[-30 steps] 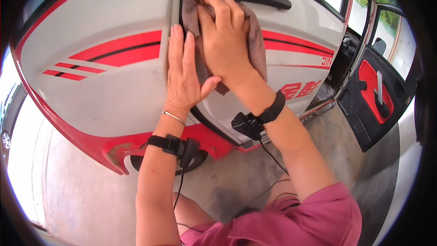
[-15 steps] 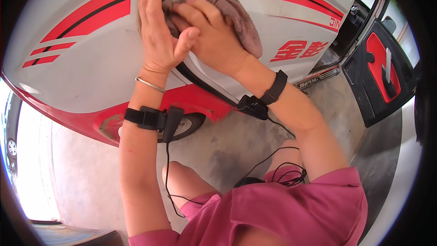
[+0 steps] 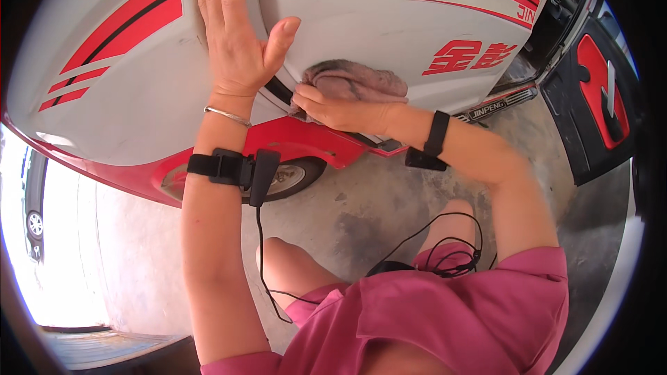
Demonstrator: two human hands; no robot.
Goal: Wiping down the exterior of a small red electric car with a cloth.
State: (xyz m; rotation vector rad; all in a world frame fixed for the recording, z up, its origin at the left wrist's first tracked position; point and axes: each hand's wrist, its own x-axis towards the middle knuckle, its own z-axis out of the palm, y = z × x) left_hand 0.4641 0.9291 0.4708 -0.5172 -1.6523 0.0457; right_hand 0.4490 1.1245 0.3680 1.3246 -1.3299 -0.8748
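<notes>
My right hand (image 3: 340, 107) is closed on a pinkish-grey cloth (image 3: 361, 80) with dark stains. The cloth lies against the lower edge of a white vehicle door panel (image 3: 347, 28), beside the dark door gap. My left hand (image 3: 240, 42) rests with stretched fingers and thumb apart along the edge of the white body, left of the cloth; it holds nothing. Red stripes with black lines run across the vehicle's white side, and red lettering (image 3: 467, 57) sits right of the cloth. A silver bangle (image 3: 227, 117) circles my left wrist.
An open door with a black and red inner panel (image 3: 590, 90) stands at the right. Below my left hand are the red lower body and a wheel (image 3: 288, 177). Cables (image 3: 451, 239) hang from black straps on both forearms. Another car (image 3: 35, 215) shows at the far left.
My right hand has moved down the door panel with the cloth, away from my left hand. The left hand stays at nearly the same place, and the view has shifted slightly.
</notes>
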